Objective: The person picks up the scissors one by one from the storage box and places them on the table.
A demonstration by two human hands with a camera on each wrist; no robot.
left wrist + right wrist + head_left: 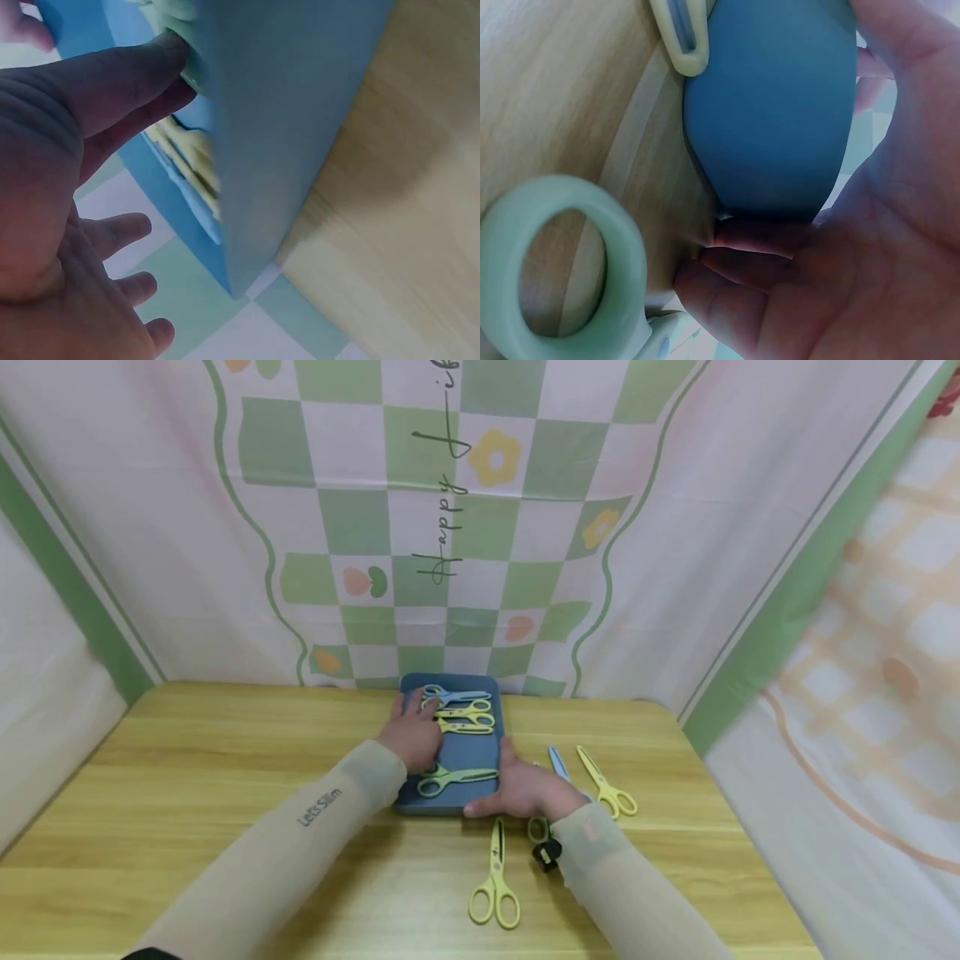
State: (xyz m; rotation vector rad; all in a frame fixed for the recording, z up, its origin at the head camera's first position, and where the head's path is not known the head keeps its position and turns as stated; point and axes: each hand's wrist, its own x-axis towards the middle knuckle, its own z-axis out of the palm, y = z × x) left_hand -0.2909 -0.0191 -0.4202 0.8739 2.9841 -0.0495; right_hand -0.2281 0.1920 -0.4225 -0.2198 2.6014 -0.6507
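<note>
A blue tray (463,752) lies at the back of the table with several scissors in it. My left hand (412,739) reaches over its left wall. In the left wrist view, thumb and forefinger pinch the green scissors (174,15), while the other fingers stretch out apart. Toward the tray's far end are blue scissors (457,697) and yellow scissors (474,720). My right hand (528,787) grips the tray's near right corner, thumb along the near wall and fingers along the right side. In the right wrist view those fingers curl at the tray's outer wall (772,112).
Yellow scissors (495,877) lie in front of the tray. To the right, another yellow pair (606,785) lies beside blue scissors (558,763), partly behind my right hand. A green scissors handle (626,262) lies near the right wrist. A patterned curtain (420,635) hangs behind the table.
</note>
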